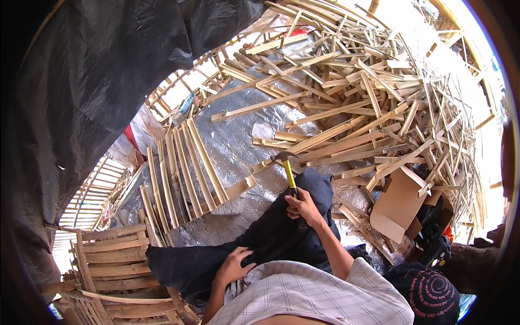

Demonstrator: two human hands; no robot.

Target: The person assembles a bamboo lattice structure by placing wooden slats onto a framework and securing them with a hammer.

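My right hand (304, 208) is closed around the black grip of a claw hammer (288, 172) with a yellow shaft. The hammer's head points away from me, above my bent knee in dark trousers (260, 230). On my lap, beside the hem of a checked shirt (314, 287), my left hand (233, 267) lies with its fingers loosely spread, holding nothing. Ahead and to the left, several split bamboo slats (187, 162) lie side by side across a bamboo crosspiece (241, 188). Whether they are fastened to it I cannot tell.
A large heap of loose bamboo strips (374, 103) spreads over the grey sheet (227, 116) at the far right. An opened cardboard box (398, 203) and a dark cap (425, 292) are on the right. Slatted bamboo (116, 262) stands at left, under black sheeting (103, 70).
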